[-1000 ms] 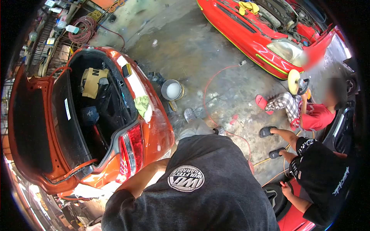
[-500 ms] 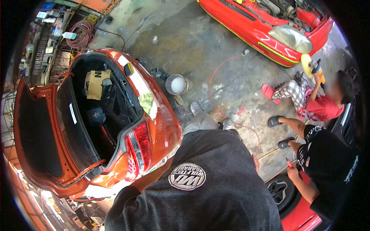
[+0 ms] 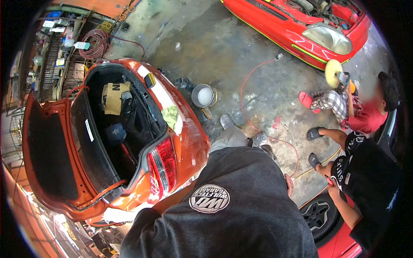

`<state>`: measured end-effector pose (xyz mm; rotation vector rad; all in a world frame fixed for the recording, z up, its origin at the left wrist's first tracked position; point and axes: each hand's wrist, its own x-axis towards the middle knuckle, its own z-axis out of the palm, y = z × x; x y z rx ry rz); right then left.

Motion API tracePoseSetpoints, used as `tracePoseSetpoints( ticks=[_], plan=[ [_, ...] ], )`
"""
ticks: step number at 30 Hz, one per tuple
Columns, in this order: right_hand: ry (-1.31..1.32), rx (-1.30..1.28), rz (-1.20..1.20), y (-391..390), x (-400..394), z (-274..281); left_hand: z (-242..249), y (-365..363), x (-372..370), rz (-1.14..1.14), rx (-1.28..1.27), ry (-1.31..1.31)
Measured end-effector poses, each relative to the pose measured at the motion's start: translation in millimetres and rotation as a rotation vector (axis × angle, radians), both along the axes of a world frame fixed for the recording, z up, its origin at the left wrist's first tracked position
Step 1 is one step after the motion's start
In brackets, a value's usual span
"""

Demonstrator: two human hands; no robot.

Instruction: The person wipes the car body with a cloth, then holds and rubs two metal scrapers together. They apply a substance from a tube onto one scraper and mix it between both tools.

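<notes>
My right hand (image 3: 289, 185) shows only in part, past the edge of my dark shirt (image 3: 258, 206) at hip height. Its visible fingers look loosely stretched, with nothing seen in them. My left forearm (image 3: 175, 200) runs beside the rear of the orange car (image 3: 191, 148), and its hand is hidden behind my shirt. The car's trunk lid (image 3: 51, 150) stands raised. Inside the trunk lies a piece of brown cardboard (image 3: 112, 99). A pale green cloth (image 3: 170, 115) rests on the car's side, near white masking and a red tail light (image 3: 165, 163).
A bucket (image 3: 204, 95) stands on the wet floor beside the car. A red hose (image 3: 241, 96) curves across the floor. At right, a seated person (image 3: 365, 116) holds a polisher (image 3: 335, 75) by a red car (image 3: 297, 34); another person (image 3: 370, 180) stands nearer.
My view has shifted slightly, so the scene sits lower and further right. The seated person's polisher has turned and moved left relative to the red car. More of my right hand's fingers show.
</notes>
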<state>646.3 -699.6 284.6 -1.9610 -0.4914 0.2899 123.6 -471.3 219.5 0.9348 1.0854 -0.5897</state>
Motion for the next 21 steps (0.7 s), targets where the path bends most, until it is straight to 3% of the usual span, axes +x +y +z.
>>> tracePoseSetpoints(
  ticks=[10,15,18,21],
  plan=[
    [0.027,-0.041,0.107,-4,-59,10,1,8,-6,0.020,-0.126,-0.009],
    [0.188,-0.041,0.346,38,-139,-36,1,40,1,0.011,-0.149,-0.016],
    [0.331,-0.031,0.345,41,-140,-22,-24,65,8,0.033,0.095,0.055],
    [0.310,0.083,0.343,33,-151,-44,-125,91,-20,0.073,0.619,0.039]
  ],
)
